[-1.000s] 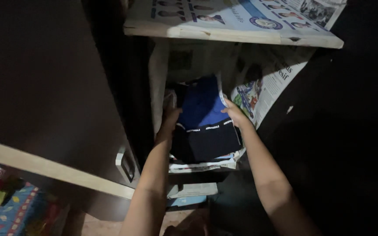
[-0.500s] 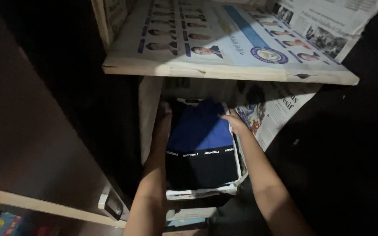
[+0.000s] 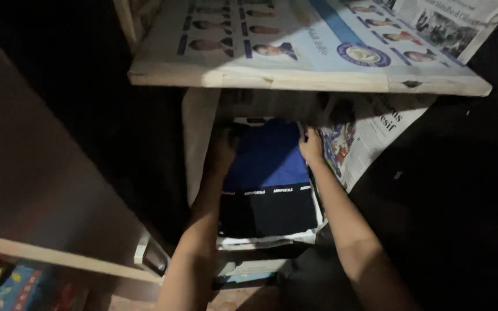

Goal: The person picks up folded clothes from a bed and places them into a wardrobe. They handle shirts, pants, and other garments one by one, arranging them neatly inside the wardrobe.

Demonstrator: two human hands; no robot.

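Reaching into a dim cupboard, both bare hands flank a folded garment, blue at its far half and black at its near half, with a thin pale band across the join. It lies flat on the newspaper-lined lower shelf, under the upper shelf, which is also papered. The garment's long axis runs from 6 o'clock to 12 o'clock, away from the person and into the cupboard.

The left hand sits at the garment's 9 o'clock edge, near the far left corner; shadow hides its fingers, so how far they are curled cannot be told. The right hand sits at the 3 o'clock edge by the far right corner, fingers bent and resting on the blue cloth, with hanging newspaper just beside it at 3 o'clock. Whether either hand pinches the fabric or only presses on it is unclear.

Both hands lie about equally deep, touching the far end; the black near end lies free between the forearms.
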